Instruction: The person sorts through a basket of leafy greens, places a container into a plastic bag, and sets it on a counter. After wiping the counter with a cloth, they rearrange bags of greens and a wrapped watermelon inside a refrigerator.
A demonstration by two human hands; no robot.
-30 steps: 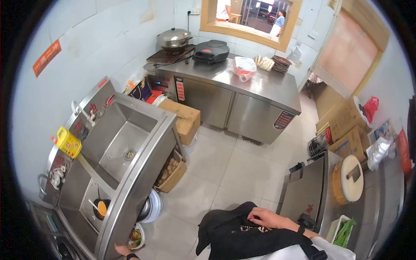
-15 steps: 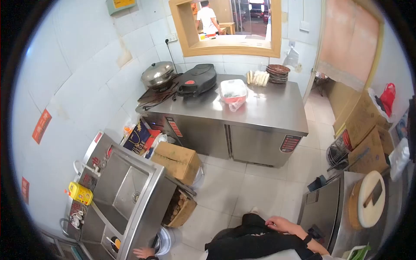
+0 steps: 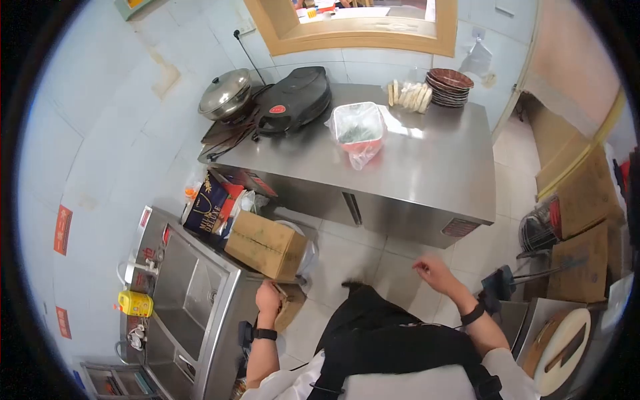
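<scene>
both hands have left their earlier spots: the left hand [image 3: 268, 298], fingers curled, now touches the sink [image 3: 230, 300] edge beside the cardboard box [image 3: 265, 245]. the right hand [image 3: 432, 272], off the apron, hangs at mid-frame with fingers loosely bent, holding nothing.

apron [image 3: 393, 347] black | bottle [image 3: 135, 303] yellow | box [image 3: 265, 245] brown | bowls [image 3: 450, 85] dark red

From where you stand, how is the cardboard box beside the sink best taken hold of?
Grip the cardboard box with both hands on its two short ends, coming from above and the floor side. Its flaps are closed and its top looks flat and bare, while the sink and packages crowd its other sides. The left hand is nearest.
</scene>
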